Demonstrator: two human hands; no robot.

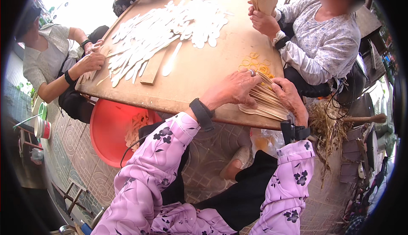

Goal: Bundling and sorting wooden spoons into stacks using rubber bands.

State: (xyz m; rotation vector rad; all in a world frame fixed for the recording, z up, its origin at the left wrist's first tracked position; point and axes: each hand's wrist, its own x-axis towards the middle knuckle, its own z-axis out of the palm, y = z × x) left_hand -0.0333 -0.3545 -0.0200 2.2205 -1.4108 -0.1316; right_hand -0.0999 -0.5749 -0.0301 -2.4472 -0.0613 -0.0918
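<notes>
A stack of flat wooden spoons (pixel 267 102) lies at the near right edge of the table, its pieces side by side. My left hand (pixel 233 88), with a ring on one finger, closes over the stack from the left, thumb on the near side. At the right end of the stack, my right hand (pixel 292 99) grips it with bent fingers. Yellow rubber bands (pixel 260 64) lie loose just beyond my hands. Parts of the spoons are hidden under my fingers.
A large heap of pale wooden spoons (pixel 165 31) covers the table's (pixel 208 86) far left, beside a wooden block (pixel 154 67). Co-workers sit left, far and right; the right one's hands (pixel 264 24) hold a spoon bundle (pixel 263 1). A red basin (pixel 106 128) and a straw broom (pixel 329 122) are below.
</notes>
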